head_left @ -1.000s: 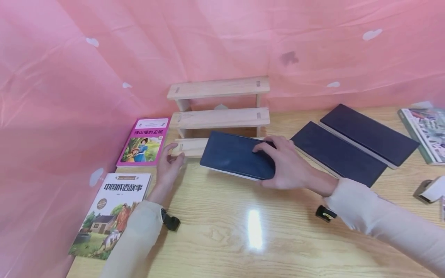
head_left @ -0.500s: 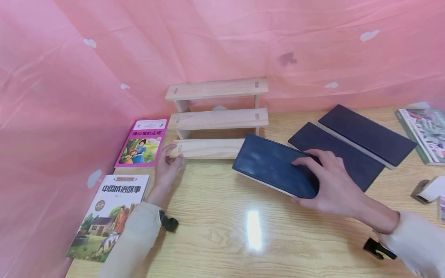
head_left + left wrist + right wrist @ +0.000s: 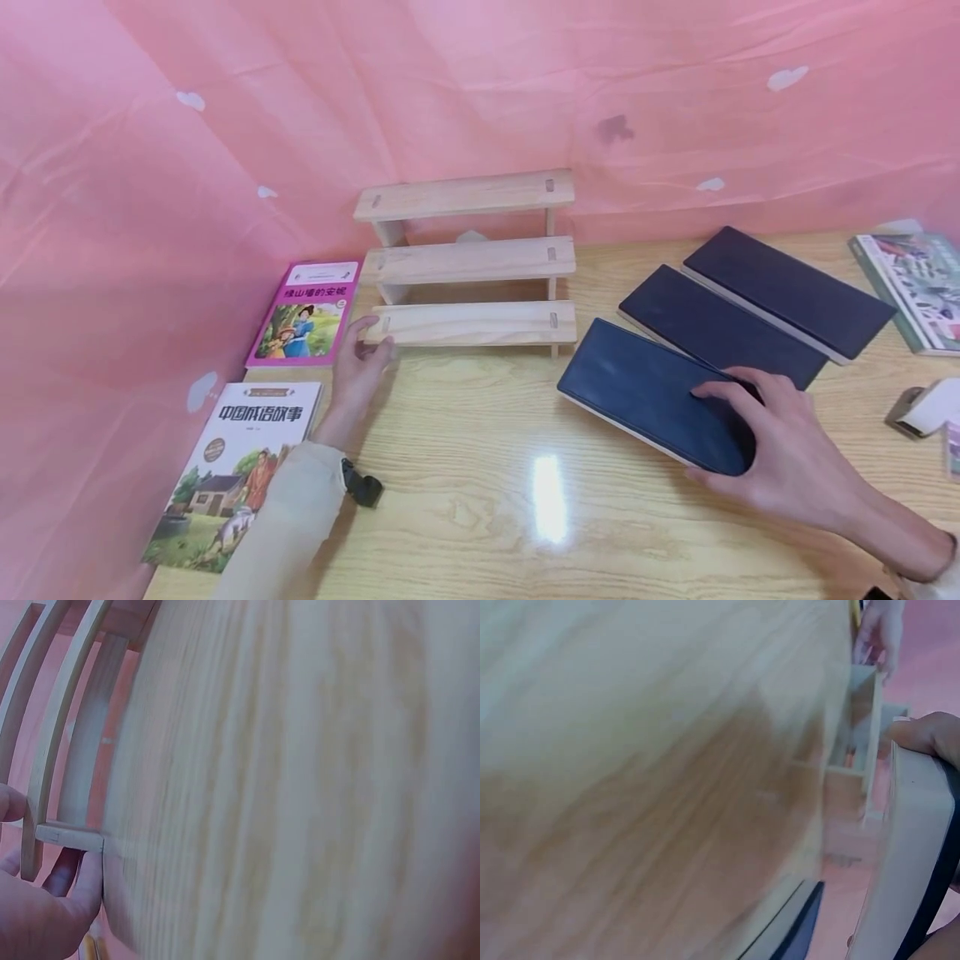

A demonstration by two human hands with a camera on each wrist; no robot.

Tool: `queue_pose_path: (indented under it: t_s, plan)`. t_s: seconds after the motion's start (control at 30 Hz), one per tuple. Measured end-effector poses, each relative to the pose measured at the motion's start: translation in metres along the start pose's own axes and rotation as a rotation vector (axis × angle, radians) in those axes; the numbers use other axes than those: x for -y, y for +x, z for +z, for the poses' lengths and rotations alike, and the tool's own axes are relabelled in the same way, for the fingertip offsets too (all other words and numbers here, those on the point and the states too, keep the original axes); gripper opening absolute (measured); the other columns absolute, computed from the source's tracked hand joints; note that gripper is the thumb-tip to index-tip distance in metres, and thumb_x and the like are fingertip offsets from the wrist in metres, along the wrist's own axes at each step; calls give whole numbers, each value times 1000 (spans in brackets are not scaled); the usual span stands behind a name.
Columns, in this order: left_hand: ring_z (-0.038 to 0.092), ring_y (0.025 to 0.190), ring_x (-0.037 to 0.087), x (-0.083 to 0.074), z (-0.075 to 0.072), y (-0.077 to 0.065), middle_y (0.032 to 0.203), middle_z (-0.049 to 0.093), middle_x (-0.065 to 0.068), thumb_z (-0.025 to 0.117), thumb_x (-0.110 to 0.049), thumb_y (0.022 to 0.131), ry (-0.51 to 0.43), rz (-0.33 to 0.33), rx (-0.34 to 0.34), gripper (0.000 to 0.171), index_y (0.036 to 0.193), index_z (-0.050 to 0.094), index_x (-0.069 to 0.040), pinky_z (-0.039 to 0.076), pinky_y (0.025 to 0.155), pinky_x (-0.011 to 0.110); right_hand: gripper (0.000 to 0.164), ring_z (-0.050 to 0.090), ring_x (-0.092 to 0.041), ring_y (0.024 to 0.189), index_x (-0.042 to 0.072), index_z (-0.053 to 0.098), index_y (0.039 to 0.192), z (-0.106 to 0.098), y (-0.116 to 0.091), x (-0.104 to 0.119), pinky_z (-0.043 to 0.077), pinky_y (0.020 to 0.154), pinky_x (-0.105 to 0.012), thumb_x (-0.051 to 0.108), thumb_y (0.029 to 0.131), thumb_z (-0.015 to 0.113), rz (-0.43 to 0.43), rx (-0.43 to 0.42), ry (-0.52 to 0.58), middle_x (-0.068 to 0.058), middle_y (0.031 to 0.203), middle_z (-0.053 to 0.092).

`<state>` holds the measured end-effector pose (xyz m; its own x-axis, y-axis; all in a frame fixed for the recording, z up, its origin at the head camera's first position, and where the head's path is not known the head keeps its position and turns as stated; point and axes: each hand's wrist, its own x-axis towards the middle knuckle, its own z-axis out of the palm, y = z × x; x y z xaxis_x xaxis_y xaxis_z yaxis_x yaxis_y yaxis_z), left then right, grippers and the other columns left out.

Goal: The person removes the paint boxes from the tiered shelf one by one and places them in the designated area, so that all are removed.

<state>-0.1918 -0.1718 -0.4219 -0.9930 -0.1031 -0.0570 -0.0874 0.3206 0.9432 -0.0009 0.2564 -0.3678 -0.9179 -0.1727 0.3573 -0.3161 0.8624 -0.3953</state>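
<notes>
A three-tier wooden stand [image 3: 472, 323] rises in steps toward the back. My left hand [image 3: 357, 367] grips the left end of its lowest tier, fingers and thumb around the board end, as the left wrist view also shows on the wooden support [image 3: 69, 836]. My right hand [image 3: 791, 454] pinches a flat dark-blue board [image 3: 652, 392] with pale sides across its right end; it is tilted and held right of the stand. In the right wrist view the pale side [image 3: 915, 832] and dark edge of that board show close up. Two similar boards, a nearer one [image 3: 708, 317] and a farther one [image 3: 787, 292], lie behind it.
At the left lie a pink-covered book [image 3: 307, 317] and a white picture book [image 3: 232, 475]. A patterned book [image 3: 918, 287] and a white tape dispenser [image 3: 926, 408] are at the right. Pink cloth [image 3: 480, 100] hangs behind and at the left of the wooden table [image 3: 450, 500].
My right hand has carried the dark board from in front of the stand's lowest tier rightward and nearer to me, baring that tier. My left hand has kept its hold on the tier's end.
</notes>
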Motion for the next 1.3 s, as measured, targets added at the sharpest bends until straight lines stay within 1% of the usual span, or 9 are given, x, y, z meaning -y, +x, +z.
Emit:
queue_pose_path:
  t_s: [0.17, 0.3, 0.47, 0.6, 0.77, 0.9, 1.0, 1.13, 1.3]
  plan:
    - [55, 89, 19, 1, -3, 0, 108, 49, 4, 63, -23, 85, -3, 30, -12, 40, 122, 48, -27, 50, 71, 33, 77, 38, -37, 101, 16, 56, 109, 7, -8, -10, 23, 74, -55, 42, 43, 85, 18, -12, -7, -17, 113, 44]
    - [55, 88, 19, 2, -3, 0, 105, 50, 5, 63, -22, 85, -13, 48, -6, 40, 122, 48, -25, 51, 70, 33, 76, 38, -38, 100, 17, 56, 108, 16, -13, -17, 24, 73, -54, 41, 42, 85, 56, -12, -7, -19, 110, 44]
    - [55, 87, 18, 2, -3, 1, 102, 51, 6, 62, -23, 85, -18, 32, 3, 41, 123, 47, -25, 51, 72, 35, 76, 38, -41, 100, 17, 56, 108, 26, -16, -22, 24, 70, -53, 41, 43, 86, 71, -2, -7, -22, 111, 44]
    - [55, 87, 19, 2, -4, 1, 99, 52, 7, 62, -25, 85, -10, 21, 4, 42, 124, 46, -27, 51, 72, 36, 76, 37, -42, 101, 16, 55, 108, 32, -16, -25, 24, 70, -54, 42, 44, 86, 74, 5, -1, -24, 112, 44]
    - [55, 88, 19, 3, -3, 2, 104, 51, 5, 62, -24, 85, -14, 25, 5, 42, 123, 47, -27, 50, 72, 34, 76, 36, -44, 102, 15, 55, 108, 36, -16, -28, 24, 70, -56, 42, 44, 86, 83, 10, -6, -25, 112, 44]
    - [55, 90, 19, 5, -2, 2, 106, 50, 4, 61, -26, 85, -4, 33, 8, 41, 123, 46, -28, 50, 72, 35, 76, 36, -45, 103, 15, 54, 109, 40, -15, -29, 23, 72, -58, 42, 45, 85, 79, 16, -10, -25, 113, 43]
    - [55, 89, 20, 5, -1, 2, 105, 51, 5, 61, -28, 86, 8, 34, 12, 41, 124, 45, -29, 50, 72, 37, 76, 35, -45, 104, 15, 54, 109, 41, -16, -28, 22, 74, -59, 43, 45, 85, 79, 21, -5, -26, 114, 42]
    - [55, 88, 19, 4, -2, 0, 102, 52, 4, 60, -31, 86, 25, 22, 12, 41, 124, 45, -31, 50, 70, 37, 76, 35, -45, 103, 14, 54, 109, 42, -15, -28, 22, 75, -59, 42, 45, 85, 77, 17, -2, -26, 113, 42]
    - [55, 87, 20, 3, -4, -3, 99, 53, 6, 60, -30, 86, 21, 22, 3, 41, 124, 45, -31, 50, 70, 37, 76, 36, -45, 101, 14, 54, 108, 43, -13, -28, 23, 73, -57, 42, 44, 85, 59, 11, -7, -26, 112, 42]
